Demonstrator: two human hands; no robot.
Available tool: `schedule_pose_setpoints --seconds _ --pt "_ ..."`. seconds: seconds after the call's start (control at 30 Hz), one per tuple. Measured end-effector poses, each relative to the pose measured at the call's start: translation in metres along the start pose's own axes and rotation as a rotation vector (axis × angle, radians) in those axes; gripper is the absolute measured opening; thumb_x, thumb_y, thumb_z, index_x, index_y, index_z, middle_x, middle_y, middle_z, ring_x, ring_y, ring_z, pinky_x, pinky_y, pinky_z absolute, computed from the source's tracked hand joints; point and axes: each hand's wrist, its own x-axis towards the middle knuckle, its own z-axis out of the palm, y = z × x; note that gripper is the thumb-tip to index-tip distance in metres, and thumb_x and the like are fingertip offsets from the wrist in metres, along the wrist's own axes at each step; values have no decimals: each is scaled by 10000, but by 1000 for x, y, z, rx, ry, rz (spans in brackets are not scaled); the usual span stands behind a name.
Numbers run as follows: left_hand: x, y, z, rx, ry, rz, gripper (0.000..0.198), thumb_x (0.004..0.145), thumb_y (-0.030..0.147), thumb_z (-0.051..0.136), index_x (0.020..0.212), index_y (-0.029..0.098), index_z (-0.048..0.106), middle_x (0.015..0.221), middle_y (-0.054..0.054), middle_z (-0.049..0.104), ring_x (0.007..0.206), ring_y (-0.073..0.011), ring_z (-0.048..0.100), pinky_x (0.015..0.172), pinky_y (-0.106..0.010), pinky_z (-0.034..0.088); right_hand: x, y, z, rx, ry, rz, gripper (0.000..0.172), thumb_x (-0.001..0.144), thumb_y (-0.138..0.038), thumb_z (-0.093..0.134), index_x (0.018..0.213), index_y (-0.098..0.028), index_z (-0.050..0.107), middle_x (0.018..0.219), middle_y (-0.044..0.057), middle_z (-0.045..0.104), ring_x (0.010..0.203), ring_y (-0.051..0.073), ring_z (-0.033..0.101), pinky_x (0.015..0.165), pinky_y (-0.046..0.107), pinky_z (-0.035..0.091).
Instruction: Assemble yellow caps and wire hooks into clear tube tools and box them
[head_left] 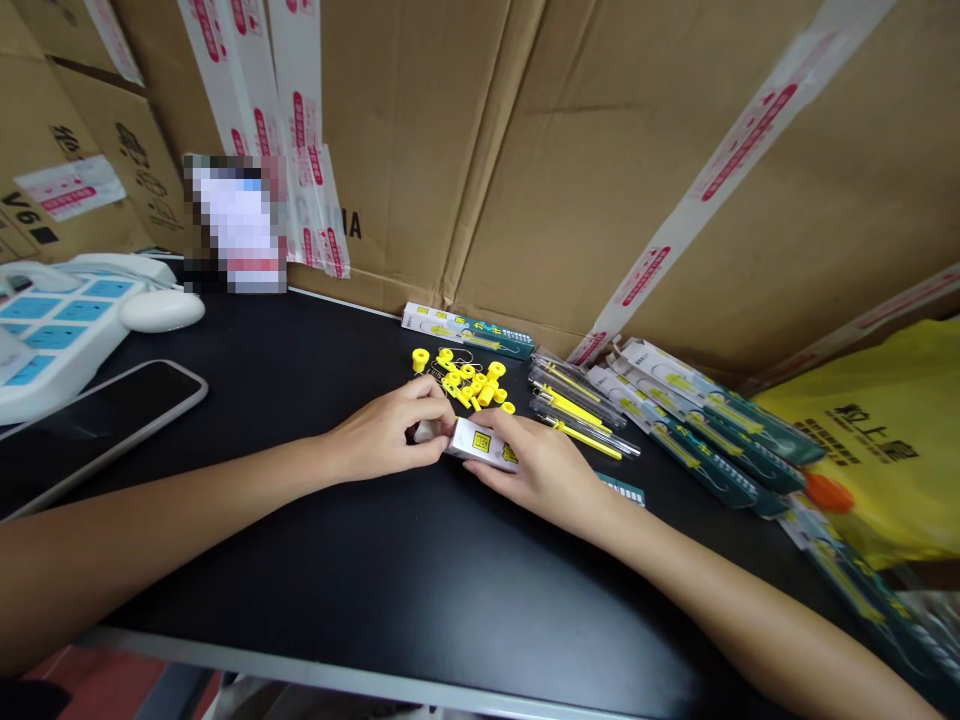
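Observation:
A slim white and green cardboard box (486,443) lies across the middle of the view, with my right hand (551,470) wrapped round it. Its green end shows beyond my wrist. At the box's white end, my left hand (401,428) pinches what looks like the end flap (429,431). Just behind both hands sits a loose pile of small yellow plastic parts (480,382) with thin metal hooks or springs among them. Clear tubes with yellow rods (577,405) lie to the right of the pile, close to my right hand.
A similar box (466,330) lies at the back. Several more boxes (697,420) are stacked at right, beside a yellow bag (877,440). A phone (97,420), a white power strip (67,330) and a white mouse-like object (162,311) occupy the left. Large cartons (405,130) wall the black table's (420,590) back.

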Motion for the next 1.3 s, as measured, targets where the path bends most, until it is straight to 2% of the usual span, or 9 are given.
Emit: schedule_pose_setpoints --seconds 0.07,0.2,0.43,0.63,0.77,0.9,1.0,1.2,1.3 --pt "0 0 1 -19 -7 -32 88 833 226 547 878 189 612 923 -7 479 777 -121 522 690 -251 453 0 1 1 -16 -4 12 329 847 -313 616 1142 -208 513 1014 70 705 848 226 680 695 294 483" --pt "2 0 5 -173 64 -114 57 776 182 591 824 182 561 908 3 464 724 -100 504 613 -227 452 -1 2 5 -29 -19 2 322 856 -320 603 1146 -211 515 1045 84 701 875 233 677 711 303 491" --pt "3 1 10 -554 66 -239 228 760 225 651 898 187 474 850 20 502 751 -99 540 654 -234 476 -2 3 6 -34 -2 -9 309 862 -323 596 1141 -214 518 1050 83 701 865 228 675 710 303 491" --pt "4 -2 12 -581 99 -245 176 774 203 636 869 176 489 796 38 482 732 -82 525 663 -224 487 -2 2 3 -34 6 -10 334 850 -311 614 1152 -206 518 1081 86 699 893 240 681 731 318 506" --pt "5 -4 12 -639 110 -302 258 737 218 659 819 202 414 727 63 447 626 -83 521 529 -217 507 -2 1 3 -35 15 -9 350 847 -308 617 1164 -199 516 1062 88 703 900 241 681 744 321 512" --pt "4 -3 9 -535 18 -376 267 794 284 608 706 207 368 580 73 464 457 -66 465 384 -168 385 -2 1 3 -37 19 -12 337 850 -308 615 1155 -199 520 1062 90 701 883 234 682 734 315 510" --pt "4 1 7 -404 -39 -397 272 834 306 554 634 185 415 489 70 448 392 -48 396 375 -167 302 -2 2 5 -56 18 -24 325 855 -315 607 1148 -203 522 1063 90 696 874 233 679 723 315 510" --pt "3 5 9 -321 6 -351 259 856 299 505 632 171 477 522 62 442 477 -65 406 471 -196 322 -3 3 9 -110 14 -24 310 859 -321 605 1135 -200 532 1017 84 694 869 244 671 703 326 516" --pt "2 4 10 -229 38 -255 185 816 281 563 678 173 504 703 22 527 581 -86 473 515 -207 371 -3 4 9 -116 25 -23 303 867 -316 596 1138 -197 534 1023 84 689 885 246 667 712 335 522"
